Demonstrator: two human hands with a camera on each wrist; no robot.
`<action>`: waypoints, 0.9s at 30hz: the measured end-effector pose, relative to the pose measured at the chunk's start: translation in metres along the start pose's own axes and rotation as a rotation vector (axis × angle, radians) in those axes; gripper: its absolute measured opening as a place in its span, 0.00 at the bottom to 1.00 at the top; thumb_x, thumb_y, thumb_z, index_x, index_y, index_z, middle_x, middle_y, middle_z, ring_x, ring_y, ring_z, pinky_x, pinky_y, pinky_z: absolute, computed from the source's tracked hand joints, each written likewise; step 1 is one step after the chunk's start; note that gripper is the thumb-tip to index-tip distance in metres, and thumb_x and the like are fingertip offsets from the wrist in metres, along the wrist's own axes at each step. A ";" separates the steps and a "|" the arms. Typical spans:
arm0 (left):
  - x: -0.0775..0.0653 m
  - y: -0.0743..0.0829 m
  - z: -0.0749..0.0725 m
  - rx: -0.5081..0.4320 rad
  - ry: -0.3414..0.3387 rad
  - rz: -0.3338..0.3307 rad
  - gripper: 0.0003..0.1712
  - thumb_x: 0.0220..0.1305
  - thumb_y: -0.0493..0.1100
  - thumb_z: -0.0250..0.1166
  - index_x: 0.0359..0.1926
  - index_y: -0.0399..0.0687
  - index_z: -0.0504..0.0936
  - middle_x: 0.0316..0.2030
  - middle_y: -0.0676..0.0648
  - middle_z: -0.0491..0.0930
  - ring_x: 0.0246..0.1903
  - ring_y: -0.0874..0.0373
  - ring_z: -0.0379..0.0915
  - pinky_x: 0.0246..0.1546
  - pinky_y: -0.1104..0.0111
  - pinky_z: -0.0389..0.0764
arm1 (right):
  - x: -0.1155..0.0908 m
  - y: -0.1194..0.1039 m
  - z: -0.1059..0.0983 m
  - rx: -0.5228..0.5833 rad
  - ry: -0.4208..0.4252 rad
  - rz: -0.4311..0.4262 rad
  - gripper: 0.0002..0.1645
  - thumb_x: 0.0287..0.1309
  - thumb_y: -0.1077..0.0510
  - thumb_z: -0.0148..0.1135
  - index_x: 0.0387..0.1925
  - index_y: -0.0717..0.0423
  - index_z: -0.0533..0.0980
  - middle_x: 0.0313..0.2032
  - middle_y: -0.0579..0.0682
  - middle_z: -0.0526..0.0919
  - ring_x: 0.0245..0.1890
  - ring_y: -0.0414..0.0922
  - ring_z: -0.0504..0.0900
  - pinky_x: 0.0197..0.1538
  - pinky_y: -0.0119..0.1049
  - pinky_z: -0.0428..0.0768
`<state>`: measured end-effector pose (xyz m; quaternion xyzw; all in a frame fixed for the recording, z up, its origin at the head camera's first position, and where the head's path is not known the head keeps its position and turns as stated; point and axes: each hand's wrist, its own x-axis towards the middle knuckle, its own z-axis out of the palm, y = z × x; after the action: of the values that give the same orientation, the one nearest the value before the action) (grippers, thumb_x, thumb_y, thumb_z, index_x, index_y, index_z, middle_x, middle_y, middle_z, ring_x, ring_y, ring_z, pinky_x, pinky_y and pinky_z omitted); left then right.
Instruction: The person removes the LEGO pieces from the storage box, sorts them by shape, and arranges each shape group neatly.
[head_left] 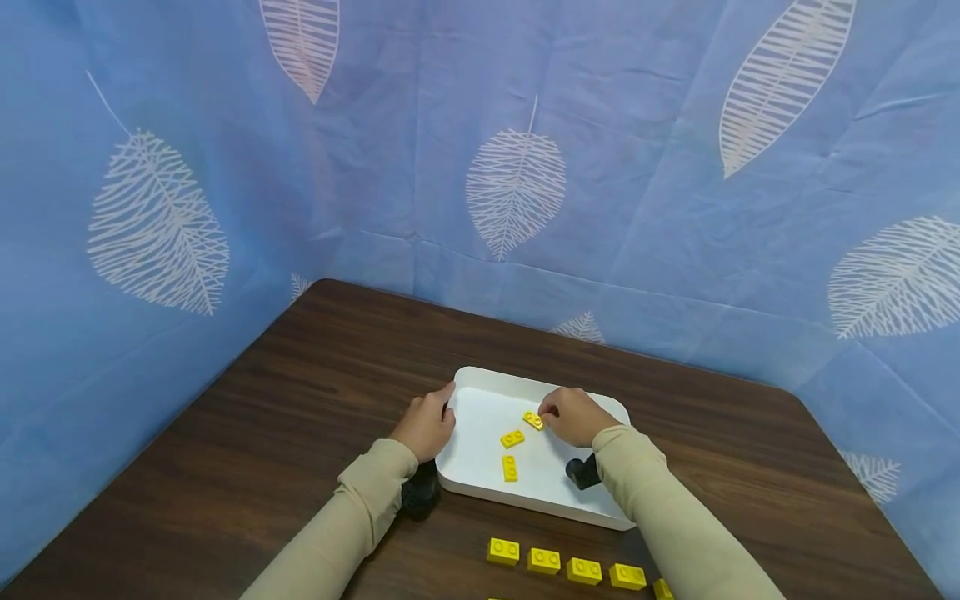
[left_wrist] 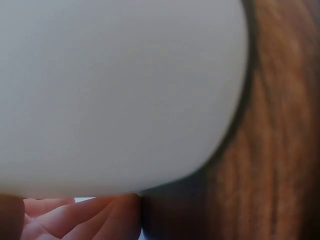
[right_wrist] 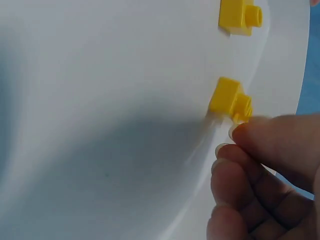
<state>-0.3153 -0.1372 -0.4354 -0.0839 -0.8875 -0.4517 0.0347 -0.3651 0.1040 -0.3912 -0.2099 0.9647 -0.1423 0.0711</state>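
Observation:
A white tray (head_left: 480,492) with raised sides lies on the table, holding several yellow toy bricks. My left hand (head_left: 426,423) grips the tray's left rim; the tray's pale side fills much of the left wrist view, with fingers (left_wrist: 105,215) partly hidden at the bottom. Over the tray's right half, my right hand (head_left: 576,416) pinches the near end of a yellow toy brick (right_wrist: 225,97) between thumb and forefinger. To its left in the tray are a second brick (head_left: 512,438) and a third brick (head_left: 510,468).
In front of the tray, several yellow bricks (head_left: 543,561) stand in a row on the dark wooden table (head_left: 300,417); the right sleeve partly covers the row's right end. A black wrist device (head_left: 583,472) hangs over the tray. Blue leaf-patterned cloth (head_left: 420,167) stands behind the table.

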 end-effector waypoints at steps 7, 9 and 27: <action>0.001 0.000 0.001 0.005 0.012 0.001 0.28 0.67 0.33 0.49 0.67 0.33 0.61 0.61 0.29 0.67 0.11 0.60 0.51 0.23 0.68 0.66 | 0.006 0.000 0.006 0.003 -0.006 0.033 0.05 0.55 0.57 0.65 0.31 0.54 0.83 0.27 0.44 0.80 0.27 0.41 0.71 0.33 0.34 0.72; 0.001 0.000 0.001 0.007 0.011 0.000 0.28 0.67 0.33 0.49 0.67 0.33 0.62 0.60 0.29 0.68 0.11 0.60 0.51 0.24 0.66 0.67 | 0.007 -0.002 0.008 -0.002 0.001 0.052 0.07 0.54 0.53 0.66 0.28 0.54 0.82 0.24 0.44 0.78 0.25 0.42 0.70 0.31 0.34 0.69; 0.001 -0.003 0.002 0.013 0.001 0.007 0.28 0.67 0.33 0.48 0.67 0.32 0.61 0.63 0.31 0.65 0.16 0.58 0.60 0.29 0.66 0.70 | -0.006 -0.019 0.006 -0.090 0.050 0.062 0.09 0.53 0.58 0.66 0.36 0.59 0.81 0.30 0.47 0.80 0.29 0.42 0.72 0.41 0.39 0.75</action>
<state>-0.3170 -0.1369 -0.4384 -0.0864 -0.8901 -0.4460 0.0372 -0.3507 0.0883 -0.3905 -0.1792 0.9776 -0.1017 0.0419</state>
